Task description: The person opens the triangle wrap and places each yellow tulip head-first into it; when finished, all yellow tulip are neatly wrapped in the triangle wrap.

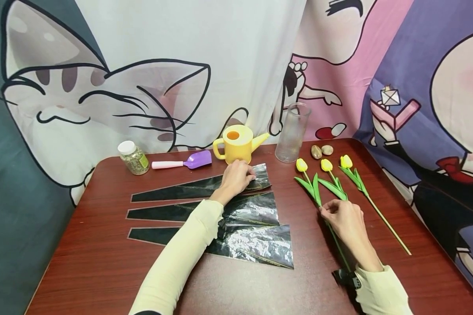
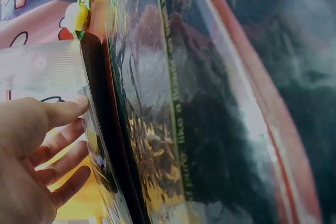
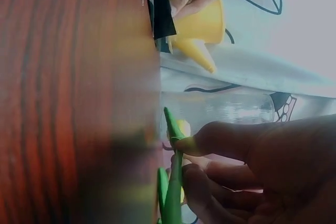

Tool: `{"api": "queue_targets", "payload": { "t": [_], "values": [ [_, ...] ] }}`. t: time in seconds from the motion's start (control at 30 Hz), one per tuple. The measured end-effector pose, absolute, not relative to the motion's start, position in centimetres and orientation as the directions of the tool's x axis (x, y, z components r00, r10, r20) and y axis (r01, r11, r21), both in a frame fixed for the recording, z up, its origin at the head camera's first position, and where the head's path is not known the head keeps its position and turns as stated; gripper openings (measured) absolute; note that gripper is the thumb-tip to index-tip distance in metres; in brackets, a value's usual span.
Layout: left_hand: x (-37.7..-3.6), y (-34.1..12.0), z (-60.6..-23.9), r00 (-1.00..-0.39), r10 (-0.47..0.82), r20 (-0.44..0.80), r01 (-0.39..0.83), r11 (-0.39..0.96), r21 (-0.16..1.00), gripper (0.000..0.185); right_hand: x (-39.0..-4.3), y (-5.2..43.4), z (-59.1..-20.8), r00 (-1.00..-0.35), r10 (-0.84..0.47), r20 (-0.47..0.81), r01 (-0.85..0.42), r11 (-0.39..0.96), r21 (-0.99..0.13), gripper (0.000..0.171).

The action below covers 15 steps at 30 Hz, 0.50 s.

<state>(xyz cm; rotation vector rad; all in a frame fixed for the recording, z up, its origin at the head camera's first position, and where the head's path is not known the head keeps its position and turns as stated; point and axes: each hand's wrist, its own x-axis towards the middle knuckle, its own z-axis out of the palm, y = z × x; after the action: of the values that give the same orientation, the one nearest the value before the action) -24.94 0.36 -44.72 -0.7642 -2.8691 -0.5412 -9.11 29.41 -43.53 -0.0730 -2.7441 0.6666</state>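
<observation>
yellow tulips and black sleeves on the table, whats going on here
A person works over a reddish-brown table. Their left grip pinches the farthest black plastic flower sleeve near its wide end; two more sleeves lie nearer the person. Their right grip pinches the leftmost yellow tulip by its stem, and two other tulips lie to its right. None of the tulips is in a sleeve.

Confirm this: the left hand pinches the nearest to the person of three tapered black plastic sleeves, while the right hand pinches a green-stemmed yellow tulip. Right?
Not quite: the head view shows the left hand pinching the farthest black plastic sleeve, not the nearest. The right hand does pinch a green-stemmed yellow tulip.
</observation>
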Motion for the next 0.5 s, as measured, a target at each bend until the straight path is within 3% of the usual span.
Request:
{"api": "queue_targets", "payload": {
  "t": [0.27, 0.5],
  "values": [
    [-24.9, 0.3, -44.8, -0.866, 0.454, 0.210, 0.499, 0.808, 0.313, 0.005, -9.0, 29.2, -42.7, -0.957, 0.126, 0.263, -0.015, 0.880, -0.475, 0.009],
    [-24.8, 0.3, -44.7, -0.868, 0.450, 0.210, 0.496, 0.808, 0.318, 0.006, -10.0, 29.3, -40.6, -0.991, 0.137, 0.003, 0.098, 0.723, -0.684, 0.017]
  ]
}}
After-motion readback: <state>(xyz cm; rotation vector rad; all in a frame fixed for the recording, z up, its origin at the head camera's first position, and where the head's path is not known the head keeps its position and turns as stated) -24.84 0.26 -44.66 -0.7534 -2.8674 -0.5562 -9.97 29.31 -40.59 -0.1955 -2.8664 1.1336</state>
